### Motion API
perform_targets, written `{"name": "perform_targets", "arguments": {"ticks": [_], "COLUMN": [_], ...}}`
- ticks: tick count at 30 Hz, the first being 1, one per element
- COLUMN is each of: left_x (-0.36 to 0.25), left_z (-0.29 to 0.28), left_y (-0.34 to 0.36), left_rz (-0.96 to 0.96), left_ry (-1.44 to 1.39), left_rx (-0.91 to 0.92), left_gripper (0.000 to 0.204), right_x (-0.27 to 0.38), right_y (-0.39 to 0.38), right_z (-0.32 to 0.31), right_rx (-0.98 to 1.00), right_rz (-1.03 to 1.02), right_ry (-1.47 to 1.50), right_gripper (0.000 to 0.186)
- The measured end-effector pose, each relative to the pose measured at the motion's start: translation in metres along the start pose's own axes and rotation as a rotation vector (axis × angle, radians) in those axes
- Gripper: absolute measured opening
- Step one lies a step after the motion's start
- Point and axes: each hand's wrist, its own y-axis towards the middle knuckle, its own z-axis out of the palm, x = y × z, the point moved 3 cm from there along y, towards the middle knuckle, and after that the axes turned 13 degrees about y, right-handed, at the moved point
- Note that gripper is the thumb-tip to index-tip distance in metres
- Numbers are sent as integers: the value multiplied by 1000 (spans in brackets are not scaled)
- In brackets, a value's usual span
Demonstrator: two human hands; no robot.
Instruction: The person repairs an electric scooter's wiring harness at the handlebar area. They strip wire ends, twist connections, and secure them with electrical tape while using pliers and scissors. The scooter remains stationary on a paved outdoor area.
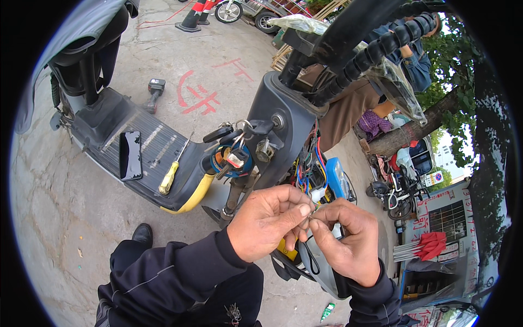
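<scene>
My left hand and my right hand meet fingertip to fingertip at the front of an electric scooter. Both are closed in a pinch, thumbs against forefingers, on what looks like a thin wire; most of it is hidden by the fingers. Just beyond them, a bundle of coloured wires spills from the opened dark front panel. A white connector sits among the wires, with a blue device beside it. A bunch of keys hangs by the ignition lock, left of the wires.
On the scooter's footboard lie a black phone and a yellow-handled screwdriver. A cordless power tool stands on the pavement behind. Handlebar and ribbed black cable sleeve loom overhead. Another person is close by on the far right.
</scene>
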Motion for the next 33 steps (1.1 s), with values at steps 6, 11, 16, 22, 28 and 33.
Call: {"name": "perform_targets", "arguments": {"ticks": [6, 11, 16, 22, 28, 33], "left_x": [2, 2, 1, 1, -1, -3], "left_z": [-1, -1, 1, 2, 3, 4], "left_y": [1, 1, 1, 1, 2, 2], "left_rz": [20, 5, 0, 6, -18, -22], "left_ry": [-6, 15, 25, 37, 21, 21], "left_rx": [33, 0, -7, 3, -2, 1], "left_gripper": [19, 18, 17, 18, 16, 16], "right_x": [-1, -3, 0, 3, 5, 3], "right_y": [-4, -2, -2, 2, 4, 4], "right_z": [3, 8, 9, 10, 4, 4], "right_rx": [-88, -108, -116, -57, 106, 114], "right_rz": [289, 295, 57, -392, -671, -758], "right_ry": [200, 185, 10, -346, -646, -686], "right_gripper": [7, 4, 9, 22, 33, 34]}}
